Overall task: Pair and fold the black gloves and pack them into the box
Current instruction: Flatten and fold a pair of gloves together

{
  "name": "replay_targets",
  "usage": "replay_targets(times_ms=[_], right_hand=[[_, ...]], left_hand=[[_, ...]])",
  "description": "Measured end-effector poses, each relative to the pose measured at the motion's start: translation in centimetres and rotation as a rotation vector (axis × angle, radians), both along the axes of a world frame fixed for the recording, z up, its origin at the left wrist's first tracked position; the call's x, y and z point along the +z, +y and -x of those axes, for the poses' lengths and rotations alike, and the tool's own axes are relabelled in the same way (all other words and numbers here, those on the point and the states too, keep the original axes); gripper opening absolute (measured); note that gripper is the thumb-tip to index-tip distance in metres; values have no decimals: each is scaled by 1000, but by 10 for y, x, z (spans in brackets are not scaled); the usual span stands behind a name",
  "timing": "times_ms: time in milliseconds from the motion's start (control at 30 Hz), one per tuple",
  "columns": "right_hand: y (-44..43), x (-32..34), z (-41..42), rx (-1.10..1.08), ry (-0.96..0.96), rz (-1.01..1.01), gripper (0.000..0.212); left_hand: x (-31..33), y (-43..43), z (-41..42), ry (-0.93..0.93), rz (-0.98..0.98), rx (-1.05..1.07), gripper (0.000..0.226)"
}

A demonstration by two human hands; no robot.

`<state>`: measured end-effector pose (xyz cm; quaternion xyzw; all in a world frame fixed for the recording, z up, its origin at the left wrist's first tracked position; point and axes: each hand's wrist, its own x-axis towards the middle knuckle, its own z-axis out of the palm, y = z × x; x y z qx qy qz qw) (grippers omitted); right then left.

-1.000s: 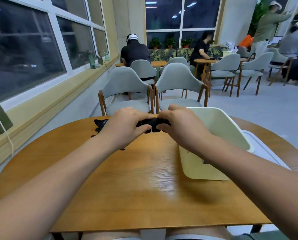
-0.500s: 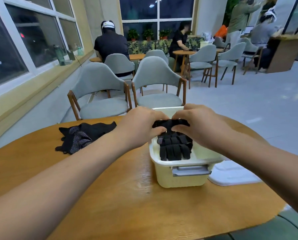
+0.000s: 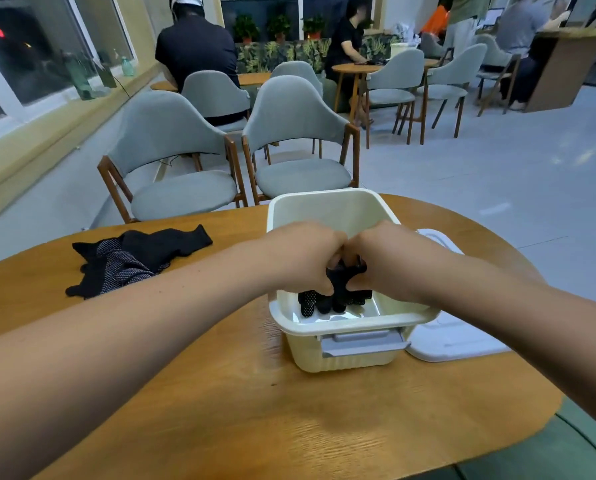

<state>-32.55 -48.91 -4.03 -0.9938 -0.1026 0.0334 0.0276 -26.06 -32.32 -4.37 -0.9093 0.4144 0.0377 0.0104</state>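
A cream plastic box stands on the round wooden table. Inside it, my left hand and my right hand both grip a folded pair of black gloves, low in the box, with the dotted fingertips pointing toward me. The upper part of the pair is hidden under my hands. A loose heap of black gloves, some showing dotted palms, lies on the table to the left of the box.
The box's white lid lies flat on the table right of the box. Two grey chairs stand just beyond the table's far edge. People sit at other tables further back. A window ledge runs along the left.
Both hands carried the folded pair from the table into the box and lowered it deeper inside. The view has swung right and down toward the box.
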Motion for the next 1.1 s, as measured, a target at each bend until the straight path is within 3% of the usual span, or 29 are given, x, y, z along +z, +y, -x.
replay_targets(times_ms=[133,233,400,700,867,1000,1100], right_hand=[[5,2,-6,-35,79,100,10],[8,2,-11,-58,141,160,20],[9,2,-16,-94,153,195,34],[16,2,-21,-62,269,338,40],[18,4,-17,-87,250,298,37],[19,10,-10,-96,171,209,18],[17,17,-3,-104,107,126,17]], left_hand=[[-6,-11,-9,24,-69,-3,39],[-8,-18,-15,29,-158,4,31],[-22,-29,-23,89,-232,60,39],[-34,-42,-23,148,-424,-44,32],[-36,-44,-26,207,-455,-25,28],[-29,-43,-26,227,-527,-56,37],[-19,-39,-24,248,-498,-63,33]])
